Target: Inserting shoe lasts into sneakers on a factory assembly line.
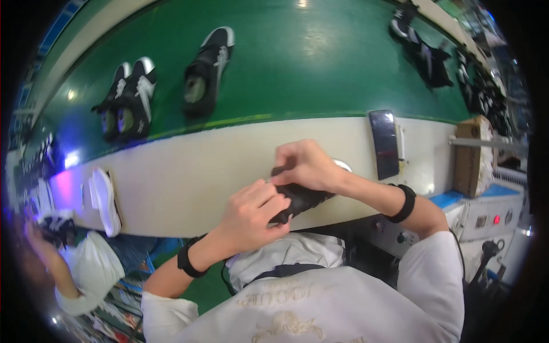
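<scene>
Your left hand [254, 214] and right hand [309, 166] are both on one dark shoe [309, 196], right in front of you at the near edge of the cream worktop [177, 177]. Shoe lies slanted: white toe up and right, partly behind your right forearm; the other end down and left, by your left hand.

Left fingers: curled, narrow, gripping the shoe's lower-left end. Right fingers: bent over from above, thumb and index pinched on its dark upper edge, close beside your left knuckles. Exact bit under the fingertips is hidden, can't tell. Black wristband [191, 257] on your left, another on your right.

Right side of worktop: black phone [385, 144] lying flat, thin white strip [401, 143] just beside it. Farther right, a cardboard box [472, 157] near a panel [489, 220] with a red light. Left end: white sole-shaped piece [104, 201].

Beyond the worktop, green surface [309, 74]: two black-and-white shoes [137, 100] side by side at left, a single shoe [209, 71] nearer the middle, more dark footwear [426, 57] far right.

Lower left: co-worker [94, 266] in a white top, arm out toward dark shoes.
</scene>
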`<action>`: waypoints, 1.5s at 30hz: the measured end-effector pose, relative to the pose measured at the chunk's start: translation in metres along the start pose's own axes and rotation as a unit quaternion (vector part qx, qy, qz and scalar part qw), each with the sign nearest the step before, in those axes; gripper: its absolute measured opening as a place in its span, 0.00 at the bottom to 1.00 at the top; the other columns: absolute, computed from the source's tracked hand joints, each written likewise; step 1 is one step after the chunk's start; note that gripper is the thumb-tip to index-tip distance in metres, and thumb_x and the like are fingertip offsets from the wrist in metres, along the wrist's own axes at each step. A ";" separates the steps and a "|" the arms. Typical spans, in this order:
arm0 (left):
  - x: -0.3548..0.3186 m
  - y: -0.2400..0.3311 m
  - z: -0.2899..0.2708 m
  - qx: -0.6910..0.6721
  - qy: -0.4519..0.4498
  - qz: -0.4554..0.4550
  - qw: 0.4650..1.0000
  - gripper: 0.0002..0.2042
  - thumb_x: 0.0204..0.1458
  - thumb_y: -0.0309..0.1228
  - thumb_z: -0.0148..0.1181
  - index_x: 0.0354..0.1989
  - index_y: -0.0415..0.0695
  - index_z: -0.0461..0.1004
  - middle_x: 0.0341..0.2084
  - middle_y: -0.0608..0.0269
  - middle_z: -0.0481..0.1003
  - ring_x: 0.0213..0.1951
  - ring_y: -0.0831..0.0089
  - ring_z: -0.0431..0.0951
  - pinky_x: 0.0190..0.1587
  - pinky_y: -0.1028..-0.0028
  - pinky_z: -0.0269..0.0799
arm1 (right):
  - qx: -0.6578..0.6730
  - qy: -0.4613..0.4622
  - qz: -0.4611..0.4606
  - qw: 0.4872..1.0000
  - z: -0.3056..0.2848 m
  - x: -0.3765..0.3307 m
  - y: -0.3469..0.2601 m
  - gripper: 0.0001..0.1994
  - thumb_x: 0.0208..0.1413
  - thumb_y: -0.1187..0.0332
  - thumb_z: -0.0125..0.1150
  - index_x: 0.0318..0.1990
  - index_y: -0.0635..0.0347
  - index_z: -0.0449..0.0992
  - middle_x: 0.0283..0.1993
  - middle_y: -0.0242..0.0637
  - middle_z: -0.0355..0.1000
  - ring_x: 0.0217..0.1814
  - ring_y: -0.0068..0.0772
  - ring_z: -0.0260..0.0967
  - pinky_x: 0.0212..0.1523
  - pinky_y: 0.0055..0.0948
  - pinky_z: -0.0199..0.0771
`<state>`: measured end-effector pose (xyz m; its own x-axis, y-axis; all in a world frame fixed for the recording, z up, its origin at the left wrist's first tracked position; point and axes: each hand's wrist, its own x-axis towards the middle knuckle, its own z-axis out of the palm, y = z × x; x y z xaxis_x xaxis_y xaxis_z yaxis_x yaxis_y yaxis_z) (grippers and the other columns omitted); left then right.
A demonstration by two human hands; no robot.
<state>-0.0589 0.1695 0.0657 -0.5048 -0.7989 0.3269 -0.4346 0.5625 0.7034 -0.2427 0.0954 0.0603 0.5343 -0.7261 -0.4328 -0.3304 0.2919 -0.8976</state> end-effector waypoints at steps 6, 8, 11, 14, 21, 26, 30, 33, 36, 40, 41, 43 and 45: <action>0.002 0.002 0.001 0.002 -0.011 0.004 1.000 0.14 0.31 0.24 0.69 0.28 0.42 0.70 0.24 0.61 0.69 0.26 0.61 0.70 0.25 0.66 0.67 | -0.080 -0.026 -0.055 0.995 0.020 0.024 0.022 0.08 0.45 0.74 0.67 0.25 0.64 0.71 0.24 0.41 0.72 0.28 0.36 0.69 0.33 0.35 0.69; 0.002 0.008 0.002 0.016 -0.010 -0.036 0.999 0.14 0.32 0.25 0.68 0.29 0.42 0.71 0.24 0.60 0.69 0.26 0.60 0.70 0.27 0.65 0.67 | -0.123 -0.018 -0.106 0.987 0.030 0.030 0.021 0.08 0.46 0.74 0.66 0.25 0.65 0.70 0.25 0.45 0.72 0.29 0.42 0.69 0.34 0.37 0.69; 0.002 0.016 0.007 0.057 0.039 -0.048 0.996 0.13 0.36 0.25 0.68 0.31 0.42 0.71 0.26 0.58 0.69 0.28 0.57 0.70 0.29 0.62 0.67 | -0.232 -0.035 -0.161 0.959 0.006 0.040 0.020 0.06 0.47 0.76 0.63 0.30 0.66 0.71 0.30 0.48 0.73 0.35 0.51 0.72 0.38 0.42 0.71; 0.012 0.014 0.018 0.092 0.105 -0.098 0.985 0.12 0.40 0.28 0.68 0.33 0.44 0.74 0.30 0.58 0.72 0.33 0.56 0.71 0.36 0.61 0.67 | -0.301 0.219 -0.303 0.877 -0.102 0.040 0.032 0.12 0.47 0.72 0.67 0.41 0.63 0.77 0.40 0.45 0.75 0.43 0.50 0.72 0.45 0.40 0.72; 0.138 -0.048 0.047 0.104 0.215 -0.185 0.953 0.13 0.49 0.27 0.61 0.42 0.40 0.69 0.41 0.51 0.73 0.46 0.51 0.74 0.47 0.58 0.71 | -0.451 0.610 -0.076 0.647 -0.404 -0.037 0.121 0.26 0.47 0.57 0.71 0.47 0.68 0.76 0.45 0.53 0.75 0.50 0.53 0.71 0.53 0.44 0.70; 0.213 -0.099 0.071 0.078 0.165 -0.278 0.943 0.10 0.53 0.28 0.56 0.43 0.42 0.68 0.40 0.50 0.75 0.44 0.48 0.76 0.45 0.56 0.71 | -0.483 0.655 0.059 0.578 -0.480 -0.069 0.166 0.38 0.43 0.48 0.72 0.53 0.70 0.67 0.53 0.58 0.69 0.55 0.59 0.68 0.56 0.46 0.69; 0.240 -0.122 0.085 0.089 0.216 -0.252 0.939 0.13 0.55 0.31 0.57 0.47 0.43 0.69 0.43 0.48 0.77 0.47 0.49 0.77 0.49 0.60 0.71 | -0.384 0.648 0.119 0.647 -0.491 -0.060 0.172 0.32 0.42 0.48 0.72 0.46 0.67 0.72 0.43 0.51 0.75 0.49 0.54 0.72 0.51 0.43 0.69; 0.236 -0.126 0.078 0.044 0.173 -0.226 0.957 0.19 0.56 0.31 0.58 0.56 0.41 0.67 0.50 0.45 0.73 0.52 0.49 0.74 0.54 0.61 0.69 | -0.425 0.604 0.090 0.668 -0.486 -0.053 0.173 0.31 0.42 0.48 0.73 0.44 0.66 0.73 0.42 0.49 0.75 0.47 0.52 0.73 0.48 0.41 0.71; 0.203 -0.108 0.066 -0.021 0.146 -0.187 0.971 0.24 0.56 0.29 0.57 0.62 0.41 0.62 0.55 0.43 0.69 0.56 0.47 0.71 0.57 0.58 0.66 | -0.404 0.613 0.082 0.674 -0.472 -0.054 0.170 0.30 0.40 0.48 0.74 0.43 0.64 0.74 0.42 0.48 0.76 0.45 0.50 0.74 0.46 0.40 0.72; 0.130 -0.067 0.052 0.033 0.119 -0.185 0.975 0.26 0.56 0.25 0.55 0.64 0.39 0.60 0.63 0.41 0.63 0.64 0.47 0.64 0.64 0.62 0.60 | -0.282 0.557 0.169 0.763 -0.436 -0.047 0.148 0.29 0.41 0.45 0.73 0.41 0.62 0.74 0.40 0.46 0.77 0.44 0.46 0.76 0.45 0.41 0.73; 0.113 -0.057 0.050 0.023 0.112 -0.186 0.976 0.25 0.56 0.25 0.55 0.64 0.39 0.61 0.62 0.41 0.64 0.64 0.48 0.65 0.64 0.62 0.61 | -0.329 0.586 0.156 0.724 -0.417 -0.041 0.142 0.28 0.42 0.45 0.73 0.39 0.61 0.75 0.39 0.46 0.77 0.42 0.44 0.76 0.43 0.40 0.74; 0.087 -0.041 0.044 0.011 0.107 -0.185 0.977 0.25 0.56 0.24 0.56 0.63 0.39 0.62 0.61 0.42 0.66 0.63 0.49 0.66 0.64 0.62 0.62 | -0.182 0.581 0.149 0.779 -0.393 -0.038 0.115 0.26 0.42 0.49 0.74 0.35 0.64 0.75 0.34 0.40 0.76 0.36 0.35 0.75 0.36 0.33 0.73; 0.068 -0.028 0.039 -0.055 0.090 -0.213 0.971 0.23 0.56 0.24 0.56 0.62 0.39 0.64 0.59 0.43 0.68 0.62 0.51 0.68 0.62 0.62 0.63 | -0.103 0.553 0.154 0.813 -0.362 -0.045 0.088 0.25 0.43 0.50 0.74 0.35 0.65 0.75 0.33 0.37 0.76 0.33 0.32 0.75 0.33 0.30 0.72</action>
<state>-0.1101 0.1078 0.0430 -0.1540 -0.9841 0.0887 -0.4883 0.1539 0.8590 -0.5770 -0.0717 0.0314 -0.5857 -0.7874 -0.1921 -0.4998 0.5374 -0.6793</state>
